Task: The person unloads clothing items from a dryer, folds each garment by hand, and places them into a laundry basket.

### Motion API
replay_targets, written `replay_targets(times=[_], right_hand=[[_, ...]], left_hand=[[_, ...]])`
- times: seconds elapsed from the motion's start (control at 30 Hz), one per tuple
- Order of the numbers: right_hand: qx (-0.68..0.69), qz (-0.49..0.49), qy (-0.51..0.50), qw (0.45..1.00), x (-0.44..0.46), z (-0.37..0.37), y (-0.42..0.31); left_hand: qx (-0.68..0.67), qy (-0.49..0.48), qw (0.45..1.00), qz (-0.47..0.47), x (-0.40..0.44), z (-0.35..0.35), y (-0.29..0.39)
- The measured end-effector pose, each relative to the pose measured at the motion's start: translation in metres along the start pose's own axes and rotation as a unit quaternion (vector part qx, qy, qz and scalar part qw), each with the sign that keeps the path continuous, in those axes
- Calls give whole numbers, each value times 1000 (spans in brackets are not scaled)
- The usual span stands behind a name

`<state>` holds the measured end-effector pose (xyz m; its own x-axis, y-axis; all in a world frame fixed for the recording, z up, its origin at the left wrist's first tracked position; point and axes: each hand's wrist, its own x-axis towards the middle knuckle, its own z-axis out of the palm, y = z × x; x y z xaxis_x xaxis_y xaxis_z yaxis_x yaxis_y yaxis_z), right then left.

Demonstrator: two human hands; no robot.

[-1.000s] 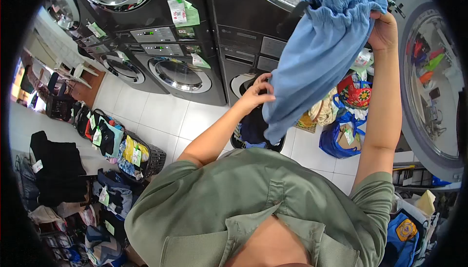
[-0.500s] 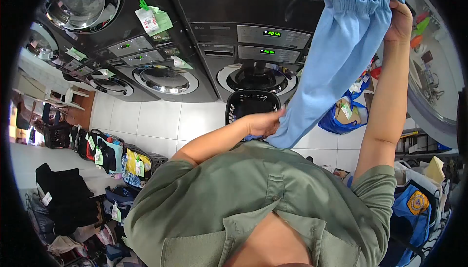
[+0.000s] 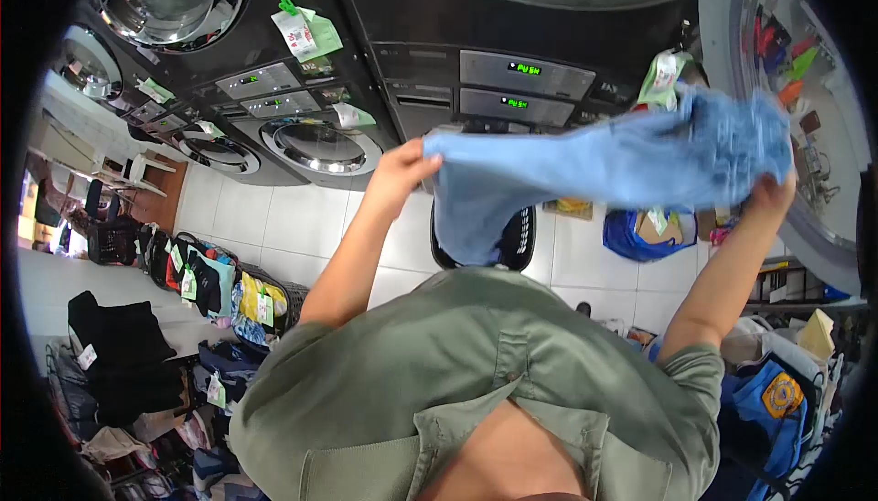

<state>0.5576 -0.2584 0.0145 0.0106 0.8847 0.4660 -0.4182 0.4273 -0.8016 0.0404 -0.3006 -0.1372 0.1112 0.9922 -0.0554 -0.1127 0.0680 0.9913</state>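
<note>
Light blue elastic-waist trousers (image 3: 558, 167) stretch sideways between my hands, in front of the stacked machines. My left hand (image 3: 407, 170) is closed on the end of a leg. My right hand (image 3: 777, 192) grips the gathered waistband, which is smeared by motion. Part of the cloth droops in the middle, over a black laundry basket (image 3: 528, 236) on the floor, and hides much of it. The waistband end is close to the open round machine door (image 3: 814, 245) at the right.
Dark washers or dryers (image 3: 402, 2) line the far side, several with clipped tags (image 3: 302, 32). A blue bag (image 3: 626, 243) stands on the white tiles. Clothes-filled baskets (image 3: 247, 304) and dark folded clothes (image 3: 119, 355) lie at the left; more garments (image 3: 764, 409) are at the right.
The trousers swung from hanging steeply to nearly level. My right hand came down and slightly right; my left hand moved up and left with the leg end.
</note>
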Motion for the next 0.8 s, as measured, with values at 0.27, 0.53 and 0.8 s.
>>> replay_targets(times=[0.27,0.53,0.8], right_hand=[[-6,89,161,983,-66,45,95],[363,568,184,716,-212,127,215],[49,667,81,739,-232,87,285]], left_hand=[[-298,-535,787,68,-46,-19,18],[-545,-63,780,-299,-120,-7,-84],[-352,26,799,-487,-73,-34,-146]])
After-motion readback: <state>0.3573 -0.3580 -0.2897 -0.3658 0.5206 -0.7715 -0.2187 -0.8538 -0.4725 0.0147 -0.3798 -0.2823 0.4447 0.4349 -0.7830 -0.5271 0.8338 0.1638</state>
